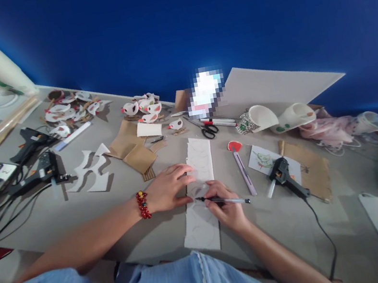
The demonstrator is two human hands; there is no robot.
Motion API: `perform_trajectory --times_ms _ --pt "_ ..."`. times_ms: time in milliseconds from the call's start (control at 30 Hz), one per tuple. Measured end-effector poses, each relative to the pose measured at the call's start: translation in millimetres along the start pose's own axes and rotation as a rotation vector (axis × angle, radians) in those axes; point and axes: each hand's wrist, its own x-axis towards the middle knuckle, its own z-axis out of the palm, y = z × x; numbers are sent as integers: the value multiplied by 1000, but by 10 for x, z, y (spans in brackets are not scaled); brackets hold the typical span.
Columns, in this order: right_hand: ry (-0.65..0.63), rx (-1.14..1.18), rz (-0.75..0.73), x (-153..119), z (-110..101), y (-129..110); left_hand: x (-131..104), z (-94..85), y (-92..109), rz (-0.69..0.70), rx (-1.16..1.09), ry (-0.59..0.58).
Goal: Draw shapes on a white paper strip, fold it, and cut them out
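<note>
A long strip of white paper [202, 227] with faint curved outlines lies in front of me. My left hand [170, 187], wearing a red bead bracelet, rests at the strip's left edge, its fingers stretched out and the thumb apart. A pale piece seems to be by its fingertips, but I cannot make it out clearly. My right hand [227, 205] grips a black-and-clear pen [234, 199], the tip on or just above the strip, near my left thumb. Right of the strip lies a pale utility knife [244, 173] beside a red-and-white cutout [234, 145].
Glue guns lie at the left [39, 173] and right [285, 176], with trailing cords. Behind are paper birds [148, 108], brown cardboard [134, 146], scissors [209, 130], markers [220, 121] and a blurred bright screen [205, 92]. White cut paper [93, 170] and paper cups [261, 118] flank the work.
</note>
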Motion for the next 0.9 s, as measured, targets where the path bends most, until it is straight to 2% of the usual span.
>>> perform_trajectory --times_ms 333,900 --pt "1 23 -15 0 2 7 -2 18 -8 3 3 2" --pt "0 114 58 -12 -14 26 4 -7 5 7 18 -9"
